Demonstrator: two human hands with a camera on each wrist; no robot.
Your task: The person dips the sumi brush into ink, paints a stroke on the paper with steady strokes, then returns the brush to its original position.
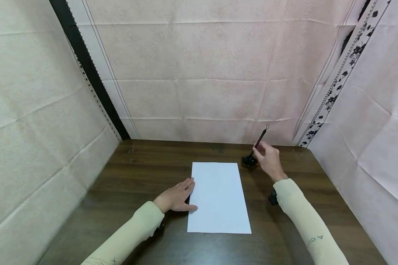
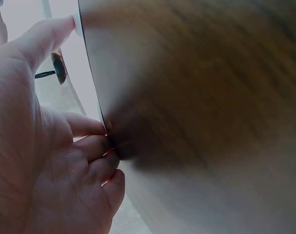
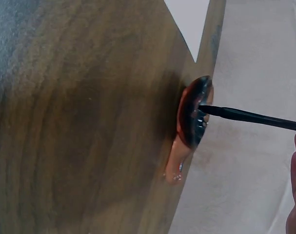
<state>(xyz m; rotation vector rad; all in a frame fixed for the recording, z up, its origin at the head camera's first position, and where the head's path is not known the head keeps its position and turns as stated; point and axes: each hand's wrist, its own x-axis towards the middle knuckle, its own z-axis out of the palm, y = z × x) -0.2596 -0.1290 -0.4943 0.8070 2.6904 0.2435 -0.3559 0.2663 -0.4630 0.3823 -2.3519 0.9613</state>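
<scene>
A sheet of white paper lies flat on the wooden table. My left hand rests at its left edge, thumb and fingertips spread on the margin, as the left wrist view also shows of the hand. Beyond the sheet's upper right corner, my right hand pinches a dark brush with a hanging loop at its top. The brush leans over a small dish. In the right wrist view the brush's tip touches dark ink in the orange-brown dish. Most of the right hand is cut off there.
The brown tabletop spreads around the paper. Pale cloth hangs behind the table's far edge and along both sides. A black strip runs down the left corner, and a floral border down the right.
</scene>
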